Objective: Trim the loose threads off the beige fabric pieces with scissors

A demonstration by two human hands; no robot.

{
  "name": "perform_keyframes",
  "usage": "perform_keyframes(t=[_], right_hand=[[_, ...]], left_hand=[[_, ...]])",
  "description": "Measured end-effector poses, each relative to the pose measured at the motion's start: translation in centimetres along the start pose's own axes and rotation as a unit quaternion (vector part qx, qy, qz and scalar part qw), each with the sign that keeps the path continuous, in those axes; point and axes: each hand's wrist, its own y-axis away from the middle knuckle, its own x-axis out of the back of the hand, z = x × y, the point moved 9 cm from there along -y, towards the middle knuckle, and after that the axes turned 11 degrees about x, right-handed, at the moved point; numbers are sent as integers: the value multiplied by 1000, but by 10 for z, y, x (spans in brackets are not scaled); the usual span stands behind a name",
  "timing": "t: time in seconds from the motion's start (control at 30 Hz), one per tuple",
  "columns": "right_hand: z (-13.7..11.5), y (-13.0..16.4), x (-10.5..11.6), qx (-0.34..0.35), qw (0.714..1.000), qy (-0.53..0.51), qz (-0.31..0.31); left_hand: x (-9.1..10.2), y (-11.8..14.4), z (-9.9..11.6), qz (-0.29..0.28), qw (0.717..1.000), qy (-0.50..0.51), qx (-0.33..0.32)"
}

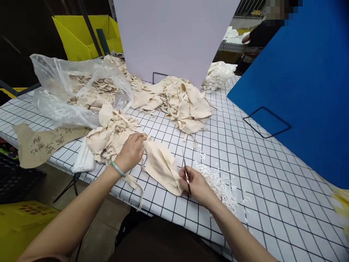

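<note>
A cream fabric piece lies stretched between my hands over the checked tablecloth. My left hand, with a pale green bangle on its wrist, is closed in a pinch on the piece's upper left corner. Small dark scissors are in my right hand, blades pointing away from me. Its fingers also touch the lower right end of the fabric. Just left of my left hand is a heap of similar cream pieces. White scraps lie scattered beside my right hand.
A larger cream pile lies farther back, and a clear plastic bag of pieces stands left. A brown paper pattern overhangs the edge near a white device. Lilac and blue panels rise beyond. Another person is behind.
</note>
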Motion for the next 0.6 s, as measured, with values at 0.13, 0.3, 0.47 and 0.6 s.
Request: perform_keyframes(t=[0.13,0.3,0.47,0.6], right_hand=[[16,42,13,-46,998,-25,45],[12,47,25,-35,991,59,118],[-4,42,22,16,990,68,124],[-4,43,21,24,989,80,123]], left_hand=[[-41,-25,11,-89,994,-22,-53],[-70,-54,26,-160,982,-54,-86],[-61,-76,21,-181,977,-92,-59],[-24,-62,12,-114,988,-105,-16]])
